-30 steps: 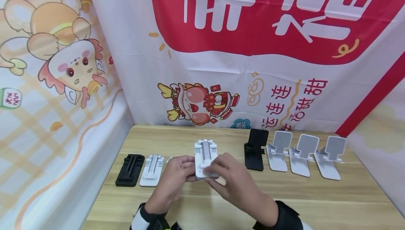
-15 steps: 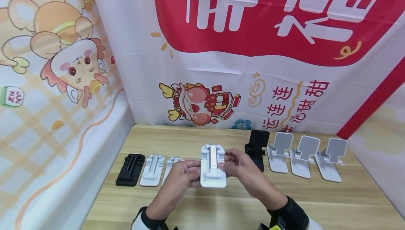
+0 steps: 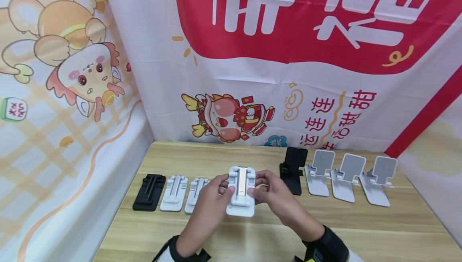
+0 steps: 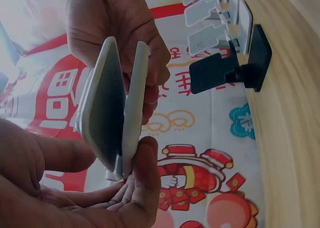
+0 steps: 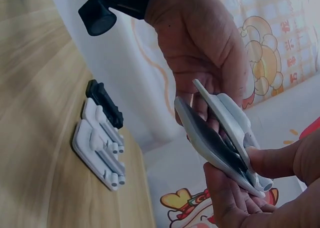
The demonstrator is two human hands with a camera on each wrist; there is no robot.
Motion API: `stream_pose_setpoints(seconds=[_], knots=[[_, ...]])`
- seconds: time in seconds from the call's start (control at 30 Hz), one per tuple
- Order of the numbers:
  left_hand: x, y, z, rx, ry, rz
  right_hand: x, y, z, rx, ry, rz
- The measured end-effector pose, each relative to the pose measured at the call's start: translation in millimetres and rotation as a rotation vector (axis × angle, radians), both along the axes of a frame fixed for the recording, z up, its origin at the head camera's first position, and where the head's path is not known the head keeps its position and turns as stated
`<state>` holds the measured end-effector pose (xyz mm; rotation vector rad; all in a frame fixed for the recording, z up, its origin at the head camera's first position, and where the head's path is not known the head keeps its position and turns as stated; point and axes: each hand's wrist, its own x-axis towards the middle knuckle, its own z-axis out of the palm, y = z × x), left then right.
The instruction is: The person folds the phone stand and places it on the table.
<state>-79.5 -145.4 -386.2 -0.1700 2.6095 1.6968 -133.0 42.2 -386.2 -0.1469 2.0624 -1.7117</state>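
Note:
A white folding phone stand (image 3: pixel 240 210) is held up over the table by both hands. My left hand (image 3: pixel 213 198) grips its left edge, thumb on the front face and fingers behind. On the opposite edge my right hand (image 3: pixel 276 193) pinches it the same way. The left wrist view shows the stand's two plates (image 4: pixel 135 105) spread partly apart in a narrow V, joined at the hinge end. From the right wrist, the dark inner pad (image 5: pixel 205 133) is visible between the plates, and the right thumb (image 5: pixel 275 160) presses near the hinge.
Left on the wooden table (image 3: pixel 267 238) lie a folded black stand (image 3: pixel 149 192) and two folded white ones (image 3: pixel 174 194). At the right stand an unfolded black stand (image 3: pixel 294 166) and three unfolded white stands (image 3: pixel 323 164). A printed cloth (image 3: pixel 231 69) hangs behind the table.
My right hand has gone from the stand's lower front to its right edge. The stand has come slightly toward me and right. My left thumb now lies on its front.

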Motion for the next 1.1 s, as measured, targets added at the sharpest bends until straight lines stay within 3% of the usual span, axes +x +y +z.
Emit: stream_pose_setpoints(seconds=[0.4, 0.53, 0.63, 0.77, 0.87, 1.1], knots=[[-1.2, -1.9, -6.3, 0.006, 0.066, 0.027, 2.9, -2.6, 0.4, 0.026, 0.026, -0.012], [-1.7, -1.2, -6.2, -0.001, 0.050, 0.036, 3.4, -4.1, -0.7, 0.026, 0.034, -0.011], [-1.3, 1.6, -5.5, -0.101, 0.026, 0.018, 3.3, -6.2, -2.9, 0.014, 0.025, -0.005], [0.1, 6.4, -7.9, -0.343, -0.006, -0.029, 2.5, -11.0, -8.8, 0.010, 0.015, 0.009], [-0.1, 9.1, -12.4, -0.456, -0.006, -0.030, 2.0, -14.8, -13.8, 0.019, 0.016, 0.013], [-13.0, 2.7, -29.7, -0.468, 0.009, 0.022, -4.4, -18.8, -27.1, 0.027, 0.037, 0.045]])
